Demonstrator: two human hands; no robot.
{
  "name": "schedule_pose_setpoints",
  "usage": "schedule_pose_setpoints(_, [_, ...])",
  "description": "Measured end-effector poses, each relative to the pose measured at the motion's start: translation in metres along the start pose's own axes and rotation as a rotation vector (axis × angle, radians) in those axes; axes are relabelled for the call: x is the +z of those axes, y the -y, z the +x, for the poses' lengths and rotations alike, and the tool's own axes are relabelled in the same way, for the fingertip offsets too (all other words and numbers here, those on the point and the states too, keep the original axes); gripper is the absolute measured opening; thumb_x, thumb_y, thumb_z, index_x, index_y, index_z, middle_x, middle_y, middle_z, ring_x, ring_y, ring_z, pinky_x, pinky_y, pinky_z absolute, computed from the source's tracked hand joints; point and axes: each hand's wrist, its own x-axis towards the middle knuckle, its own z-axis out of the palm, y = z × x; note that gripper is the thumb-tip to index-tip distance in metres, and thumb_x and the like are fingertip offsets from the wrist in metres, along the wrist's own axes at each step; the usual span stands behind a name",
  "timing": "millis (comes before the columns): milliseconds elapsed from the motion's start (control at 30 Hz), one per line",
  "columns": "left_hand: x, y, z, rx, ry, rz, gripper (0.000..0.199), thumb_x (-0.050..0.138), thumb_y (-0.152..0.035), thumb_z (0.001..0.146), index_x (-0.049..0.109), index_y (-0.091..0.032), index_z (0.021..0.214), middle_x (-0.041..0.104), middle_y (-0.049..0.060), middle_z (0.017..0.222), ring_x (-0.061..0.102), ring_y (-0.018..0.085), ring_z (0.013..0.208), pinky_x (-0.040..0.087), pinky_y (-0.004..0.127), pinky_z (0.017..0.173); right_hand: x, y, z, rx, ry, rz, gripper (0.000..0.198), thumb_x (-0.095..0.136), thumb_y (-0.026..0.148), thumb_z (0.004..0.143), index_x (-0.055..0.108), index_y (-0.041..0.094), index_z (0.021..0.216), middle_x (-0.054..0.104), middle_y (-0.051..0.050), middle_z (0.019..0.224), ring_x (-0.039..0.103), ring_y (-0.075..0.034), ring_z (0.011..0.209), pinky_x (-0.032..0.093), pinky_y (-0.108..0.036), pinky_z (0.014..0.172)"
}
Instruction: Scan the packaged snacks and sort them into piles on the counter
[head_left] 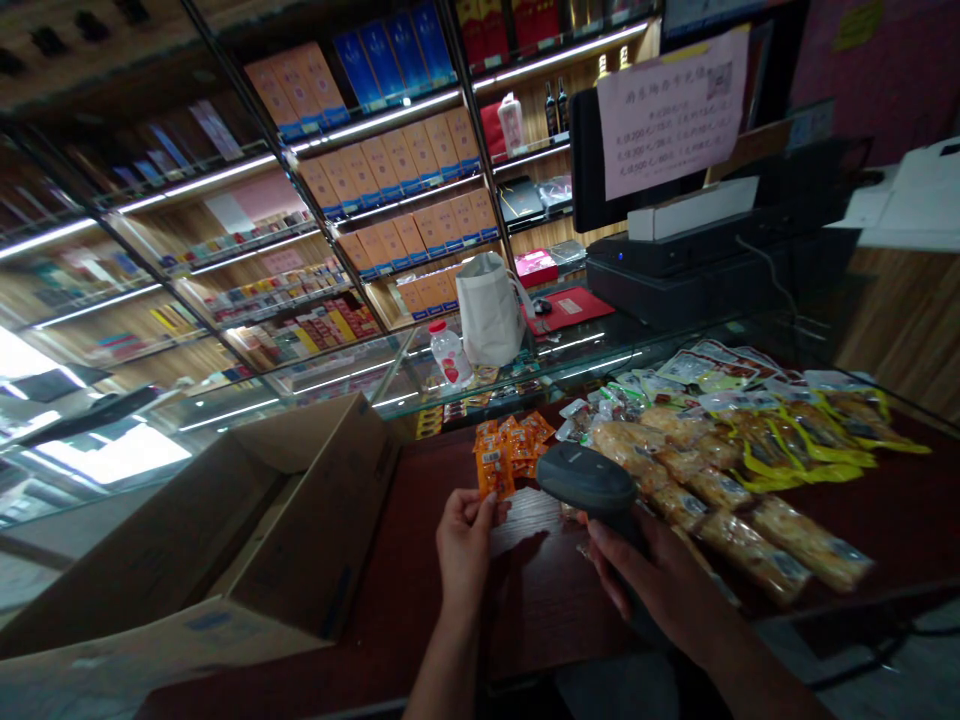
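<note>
Between its thumb and fingers, my left hand [466, 535] pinches a small orange snack packet [493, 470] that has a barcode label facing up. More orange packets [532, 436] lie in a pile just behind it. My right hand [652, 575] is wrapped round the handle of a dark grey barcode scanner [585, 478], whose head points left toward the held packet. Beside the scanner, clear-wrapped bread packs [754, 545] lie in rows to the right. Part of the scanner's handle is hidden by my fingers.
An open cardboard box [300, 510] stands on the left of the dark red table [420, 560]. Yellow-edged food pouches [795, 430] lie at the right. Behind are a glass counter with a white bag [489, 308], a bottle [448, 352], and a monitor [589, 160] bearing a paper notice.
</note>
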Motion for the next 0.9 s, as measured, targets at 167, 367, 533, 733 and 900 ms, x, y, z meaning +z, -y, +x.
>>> schedule_pose_setpoints(167, [-0.003, -0.006, 0.031, -0.127, 0.048, -0.085, 0.04, 0.086, -0.038, 0.07, 0.053, -0.019, 0.084, 0.077, 0.007, 0.075, 0.078, 0.022, 0.074, 0.06, 0.028, 0.066, -0.014, 0.005, 0.004, 0.032, -0.124, 0.154, 0.048, 0.066, 0.068, 0.083, 0.06, 0.02, 0.079, 0.057, 0.006, 0.056, 0.046, -0.009, 0.04, 0.039, -0.023, 0.043])
schedule_pose_setpoints(367, [0.026, -0.014, 0.077, -0.323, 0.176, -0.061, 0.028, 0.076, -0.013, 0.079, 0.049, -0.018, 0.082, 0.076, 0.009, 0.072, 0.076, 0.019, 0.067, 0.059, 0.022, 0.059, -0.023, 0.007, 0.003, 0.009, -0.186, 0.207, 0.047, 0.071, 0.066, 0.081, 0.061, 0.02, 0.075, 0.06, 0.005, 0.057, 0.047, -0.008, 0.04, 0.039, -0.022, 0.043])
schedule_pose_setpoints(533, [0.054, -0.013, 0.094, -0.359, 0.254, 0.009, 0.03, 0.076, -0.012, 0.078, 0.049, -0.018, 0.089, 0.075, 0.009, 0.07, 0.074, 0.019, 0.058, 0.057, 0.023, 0.054, -0.021, 0.008, -0.002, 0.021, -0.168, 0.19, 0.048, 0.07, 0.067, 0.082, 0.062, 0.019, 0.078, 0.057, 0.006, 0.056, 0.048, -0.009, 0.043, 0.04, -0.022, 0.044])
schedule_pose_setpoints(733, [0.054, -0.008, 0.087, -0.281, 0.22, 0.07, 0.045, 0.069, -0.02, 0.086, 0.044, -0.016, 0.124, 0.071, 0.003, 0.063, 0.066, 0.018, 0.042, 0.046, 0.02, 0.039, -0.027, 0.005, -0.005, 0.056, -0.18, 0.123, 0.048, 0.068, 0.068, 0.083, 0.061, 0.021, 0.076, 0.058, 0.004, 0.054, 0.049, -0.01, 0.044, 0.042, -0.023, 0.046])
schedule_pose_setpoints(900, [0.01, -0.02, 0.045, 0.028, 0.159, 0.311, 0.047, 0.067, -0.028, 0.085, 0.053, -0.017, 0.129, 0.076, 0.007, 0.085, 0.065, 0.015, 0.043, 0.043, 0.021, 0.038, -0.047, -0.021, 0.001, 0.026, -0.134, -0.042, 0.047, 0.072, 0.074, 0.073, 0.073, 0.028, 0.076, 0.071, -0.005, 0.062, 0.064, -0.021, 0.048, 0.057, -0.033, 0.051])
